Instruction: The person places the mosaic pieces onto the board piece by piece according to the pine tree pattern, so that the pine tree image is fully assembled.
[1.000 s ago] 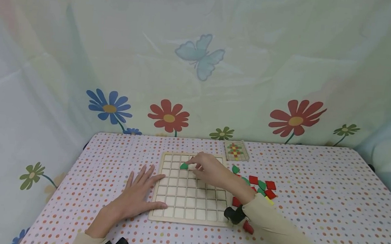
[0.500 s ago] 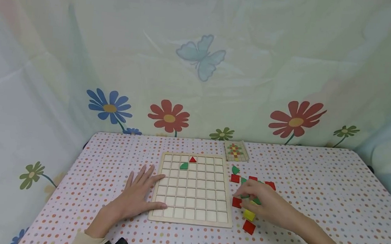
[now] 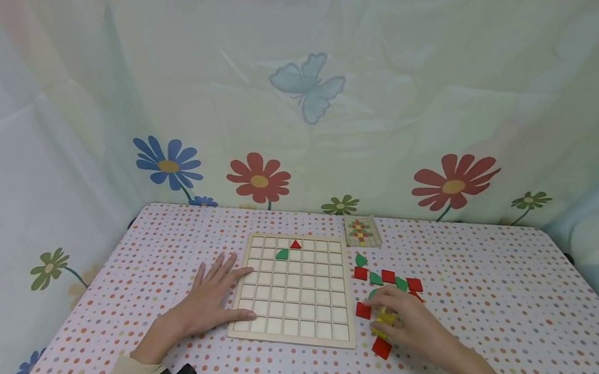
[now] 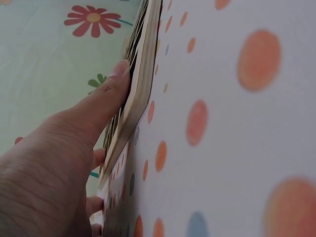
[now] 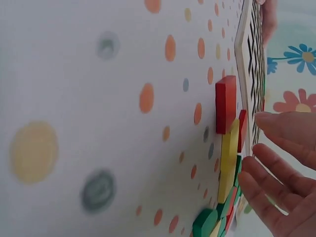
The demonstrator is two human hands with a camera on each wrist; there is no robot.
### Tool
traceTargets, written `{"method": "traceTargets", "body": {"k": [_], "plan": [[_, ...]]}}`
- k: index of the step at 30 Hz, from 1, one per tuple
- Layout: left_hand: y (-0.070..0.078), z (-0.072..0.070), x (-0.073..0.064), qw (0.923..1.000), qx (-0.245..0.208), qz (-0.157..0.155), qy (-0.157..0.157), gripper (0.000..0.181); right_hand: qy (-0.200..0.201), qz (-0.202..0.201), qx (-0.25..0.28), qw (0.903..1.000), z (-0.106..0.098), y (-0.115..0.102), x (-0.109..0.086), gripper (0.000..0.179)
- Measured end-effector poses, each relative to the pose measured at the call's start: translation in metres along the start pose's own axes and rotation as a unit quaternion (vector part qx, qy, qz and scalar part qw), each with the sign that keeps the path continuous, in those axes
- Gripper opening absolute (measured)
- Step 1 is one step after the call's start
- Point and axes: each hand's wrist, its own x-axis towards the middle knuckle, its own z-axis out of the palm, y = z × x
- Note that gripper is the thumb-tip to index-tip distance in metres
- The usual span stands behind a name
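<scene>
My left hand (image 3: 209,298) rests with spread fingers on the left rim of a wooden grid board (image 3: 291,339); in the left wrist view its thumb (image 4: 111,86) lies on the board's edge. In the grid sit a red triangle (image 3: 295,245) and, diagonally below it, a green quarter-round tile (image 3: 282,254). My right hand (image 3: 416,325) hovers over loose tiles right of the board, fingers loosely bent around yellow tiles (image 3: 387,316). In the right wrist view, thumb and fingers stand apart beside a yellow tile (image 5: 228,163) and a red block (image 5: 225,104), with nothing visible between them.
Red squares (image 3: 381,348) and green tiles (image 3: 376,278) lie scattered right of the board, some partly under my right hand. A pattern card (image 3: 375,240) lies behind the board's right corner. The dotted tablecloth (image 3: 509,300) ends at a flowered curtain (image 3: 206,95).
My right hand has left the red triangle on the board and moved right to the loose tiles, where it has since shifted slightly. My left hand stays put.
</scene>
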Motion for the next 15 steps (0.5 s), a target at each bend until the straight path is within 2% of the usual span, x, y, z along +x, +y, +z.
{"method": "traceTargets", "body": {"k": [5, 9, 15], "plan": [[-0.001, 0.001, 0.001, 1.0000, -0.002, -0.001, 0.000, 0.092, -0.010, 0.030, -0.026, 0.9992, 0.007, -0.007, 0.009, 0.031], [-0.001, 0.001, 0.001, 1.0000, 0.001, -0.003, 0.000, 0.093, -0.010, 0.055, -0.015, 0.9983, 0.010, -0.010, 0.016, 0.030], [0.000, 0.001, 0.001, 1.0000, 0.005, -0.003, 0.001, 0.093, -0.004, 0.047, -0.020, 0.9987, 0.014, -0.010, 0.022, 0.020]]}}
